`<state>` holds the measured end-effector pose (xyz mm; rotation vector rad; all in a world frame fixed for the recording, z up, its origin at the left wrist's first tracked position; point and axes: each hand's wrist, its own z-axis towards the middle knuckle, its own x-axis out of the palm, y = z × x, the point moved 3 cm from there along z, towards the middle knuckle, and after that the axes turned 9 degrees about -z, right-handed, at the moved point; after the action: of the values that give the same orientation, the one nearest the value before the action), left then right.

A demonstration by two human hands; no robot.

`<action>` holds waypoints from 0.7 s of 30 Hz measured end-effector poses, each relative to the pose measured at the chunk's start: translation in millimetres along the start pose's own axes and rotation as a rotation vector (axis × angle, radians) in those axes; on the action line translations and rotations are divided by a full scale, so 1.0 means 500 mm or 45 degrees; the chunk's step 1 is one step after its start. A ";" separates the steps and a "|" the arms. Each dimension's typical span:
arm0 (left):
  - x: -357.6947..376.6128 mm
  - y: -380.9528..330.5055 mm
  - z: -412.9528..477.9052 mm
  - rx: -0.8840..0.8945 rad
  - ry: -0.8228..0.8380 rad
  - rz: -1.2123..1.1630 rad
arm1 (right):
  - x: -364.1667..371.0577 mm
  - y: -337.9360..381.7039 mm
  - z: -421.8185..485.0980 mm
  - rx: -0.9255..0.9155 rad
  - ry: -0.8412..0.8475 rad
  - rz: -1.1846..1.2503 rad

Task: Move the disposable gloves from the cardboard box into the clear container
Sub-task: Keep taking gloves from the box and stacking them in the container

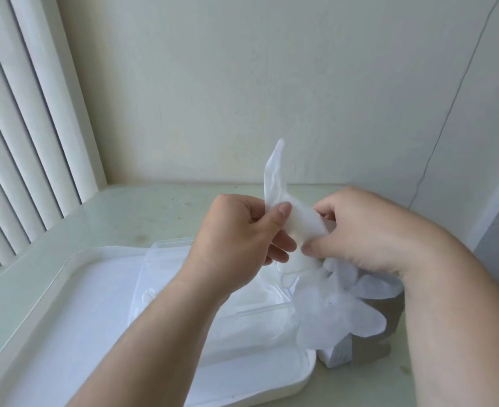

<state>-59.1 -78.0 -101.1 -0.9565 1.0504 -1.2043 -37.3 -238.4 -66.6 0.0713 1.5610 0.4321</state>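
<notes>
A thin translucent disposable glove (298,218) is held up in the air between both hands, one end sticking up. My left hand (239,239) pinches its left side with thumb and fingers. My right hand (360,230) pinches its lower right part. Below my right hand, a bunch of more gloves (336,312) spills out of the cardboard box (360,348), which is mostly hidden by them and my right arm. The clear container (166,277) stands under my left forearm on a white tray (66,318); its contents are hard to make out.
The tray fills the lower left of the pale green table (125,212). A wall runs behind the table, with vertical blinds (16,142) at the left. A thin cord (448,118) hangs down the wall at the right.
</notes>
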 end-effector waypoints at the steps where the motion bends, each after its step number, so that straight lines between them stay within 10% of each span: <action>1: 0.000 0.000 -0.001 0.003 -0.019 0.035 | 0.001 -0.005 0.005 0.012 -0.020 -0.012; 12: 0.004 0.008 0.007 0.066 -0.046 0.364 | -0.014 -0.062 0.023 0.160 -0.093 -0.030; 21: 0.029 0.027 0.006 -0.026 0.089 -0.037 | -0.022 -0.046 0.005 -0.249 -0.020 0.530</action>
<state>-52.1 -90.8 -114.9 -0.9539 1.1090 -1.2604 -29.2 -262.3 -63.1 0.2499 1.4797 0.9071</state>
